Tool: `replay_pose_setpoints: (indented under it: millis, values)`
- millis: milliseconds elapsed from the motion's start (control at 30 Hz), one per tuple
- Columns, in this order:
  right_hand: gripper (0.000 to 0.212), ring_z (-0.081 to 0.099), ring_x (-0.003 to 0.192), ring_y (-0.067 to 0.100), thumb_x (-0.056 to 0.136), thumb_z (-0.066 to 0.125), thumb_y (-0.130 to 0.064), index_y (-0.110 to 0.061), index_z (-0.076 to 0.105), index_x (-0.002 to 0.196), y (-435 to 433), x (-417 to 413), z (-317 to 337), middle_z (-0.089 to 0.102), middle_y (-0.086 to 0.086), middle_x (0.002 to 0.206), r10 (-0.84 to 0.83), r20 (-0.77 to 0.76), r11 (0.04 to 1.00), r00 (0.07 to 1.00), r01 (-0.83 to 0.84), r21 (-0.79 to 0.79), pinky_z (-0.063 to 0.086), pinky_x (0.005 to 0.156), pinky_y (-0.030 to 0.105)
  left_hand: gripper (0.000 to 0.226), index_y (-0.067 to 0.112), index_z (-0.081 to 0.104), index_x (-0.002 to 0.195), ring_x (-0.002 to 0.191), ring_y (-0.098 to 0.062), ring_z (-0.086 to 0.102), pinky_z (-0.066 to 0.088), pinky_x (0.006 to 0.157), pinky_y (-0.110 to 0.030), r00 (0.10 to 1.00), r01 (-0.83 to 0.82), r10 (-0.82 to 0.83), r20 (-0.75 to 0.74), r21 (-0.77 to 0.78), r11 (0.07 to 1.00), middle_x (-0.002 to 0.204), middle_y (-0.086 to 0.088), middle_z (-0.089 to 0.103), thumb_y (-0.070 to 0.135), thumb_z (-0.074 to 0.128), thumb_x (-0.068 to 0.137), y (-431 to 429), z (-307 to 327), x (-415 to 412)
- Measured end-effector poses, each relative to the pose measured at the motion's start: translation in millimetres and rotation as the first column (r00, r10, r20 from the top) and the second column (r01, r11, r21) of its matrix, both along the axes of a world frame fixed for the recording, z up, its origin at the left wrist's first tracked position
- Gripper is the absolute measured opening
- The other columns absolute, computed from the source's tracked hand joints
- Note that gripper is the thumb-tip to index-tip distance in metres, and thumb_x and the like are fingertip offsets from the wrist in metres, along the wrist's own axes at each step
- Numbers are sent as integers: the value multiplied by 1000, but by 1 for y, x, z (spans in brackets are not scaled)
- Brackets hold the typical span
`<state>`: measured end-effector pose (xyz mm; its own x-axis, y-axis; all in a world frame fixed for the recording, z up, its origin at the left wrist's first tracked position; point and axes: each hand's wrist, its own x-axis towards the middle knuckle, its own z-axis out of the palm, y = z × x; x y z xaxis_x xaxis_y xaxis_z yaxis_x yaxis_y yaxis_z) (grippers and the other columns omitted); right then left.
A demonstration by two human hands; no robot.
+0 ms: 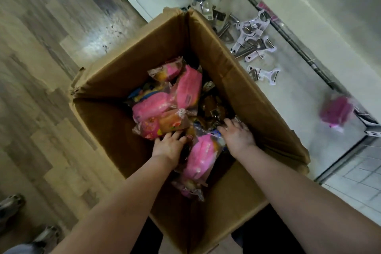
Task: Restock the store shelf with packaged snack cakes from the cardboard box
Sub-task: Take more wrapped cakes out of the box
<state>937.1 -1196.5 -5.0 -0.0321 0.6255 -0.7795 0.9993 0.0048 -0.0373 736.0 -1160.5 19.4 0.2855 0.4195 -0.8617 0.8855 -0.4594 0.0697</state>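
Right, both arms down inside the cardboard box (123, 80), centre of frame: brown corrugated walls, flaps up, top edges creased and torn. The bottom holds a loose heap of snack cakes (185, 88): soft pillow-shaped packs in glossy crinkled film, mostly pink, some orange and dark brown, with crimped ends.

My left hand (169, 146) is at the lower middle of the heap, fingers (175, 135) bent down into the packs beside an orange-and-clear wrapper (173, 122). It's blurred, so I can't tell if they're clamped on anything. My right hand (237, 136) is near the box's right wall, fingers (228, 122) spread apart and lying flat on the dark wrappers, gripping nothing. One long pink pack (200, 156) lies between my wrists.

Upper right of the frame: white shelf (288, 93), smooth and hard, with a metal rail along its far edge. It carries white plastic-handled peelers (255, 35) and, well apart at the right edge, one pink pack (337, 112), blurred. Left of the frame: wood-grain plank floor (41, 68), and grey shoes (12, 206) at lower left.
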Motion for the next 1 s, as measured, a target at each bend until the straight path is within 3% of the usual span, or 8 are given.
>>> replay_pose_setpoints:
  millis: [67, 133, 300, 400, 533, 667, 800, 1000]
  values:
    - [75, 7, 145, 29, 90, 56, -13, -27, 16, 151, -2, 1, -6, 6, 7, 157, 23, 35, 998, 999, -21, -61, 11, 119, 42, 69, 28, 37, 135, 133, -22, 29, 40, 98, -41, 1000, 6, -8, 28, 45, 999, 144, 3, 30, 27, 73, 77, 2, -3, -4]
    - [77, 14, 143, 30, 89, 57, -15, -26, 13, 152, -1, -3, -6, 16, 10, 154, 59, 89, 997, 994, -53, -62, 14, 118, 42, 56, 25, 45, 129, 128, -23, 34, 46, 88, -38, 998, -11, 6, 56, 79, 997, 135, 2, 39, 23, 71, 79, 2, -4, -4]
    - [44, 31, 132, 27, 92, 51, -16, -15, 46, 136, 2, -10, 16, 36, 10, 141, 167, 173, 986, 971, -166, -19, 26, 109, 43, 29, 16, 61, 118, 120, -28, 43, 48, 86, -37, 994, -73, 68, 84, 56, 996, 129, -3, 48, 8, 54, 90, 2, 14, -4]
    - [46, 34, 132, 26, 91, 54, -20, -18, 46, 135, 1, -12, 38, 41, 10, 140, 155, 185, 988, 970, -154, -20, 23, 110, 45, 27, 10, 65, 111, 108, -30, 55, 48, 86, -37, 982, -162, 156, 102, 49, 986, 121, -7, 54, 3, 52, 88, 3, 35, -11]
    - [47, 55, 115, 26, 92, 53, -27, -18, 38, 136, 0, -11, 75, 61, 6, 120, -33, 140, 999, 990, 27, 45, 28, 105, 43, 31, 14, 65, 106, 95, -28, 61, 52, 81, -35, 967, -217, 201, 153, 91, 972, 108, -6, 61, -4, 48, 87, 1, 71, -16]
    - [58, 61, 103, 30, 87, 61, -40, -15, 36, 132, 9, -9, 127, 64, 7, 110, -314, -34, 941, 949, 315, 125, 40, 91, 40, 27, 15, 57, 86, 82, -26, 57, 49, 71, -33, 956, -242, 232, 180, 40, 969, 105, -6, 56, -10, 50, 78, 7, 116, -15]
    - [51, 63, 87, 28, 86, 61, -41, -15, 38, 123, 28, -8, 196, 62, 6, 98, -319, -145, 903, 937, 347, 253, 44, 61, 31, 30, 14, 61, 105, 100, -25, 57, 46, 82, -30, 961, -220, 213, 175, 24, 975, 113, -6, 56, -4, 49, 85, 26, 174, -8]
    - [56, 63, 92, 28, 83, 60, -43, -19, 39, 128, 69, -11, 314, 62, 7, 100, -299, -178, 849, 937, 347, 399, 47, 65, 31, 27, 13, 63, 108, 106, -29, 59, 49, 86, -36, 952, -161, 93, 292, 216, 963, 113, -8, 60, 5, 57, 83, 66, 285, -11]
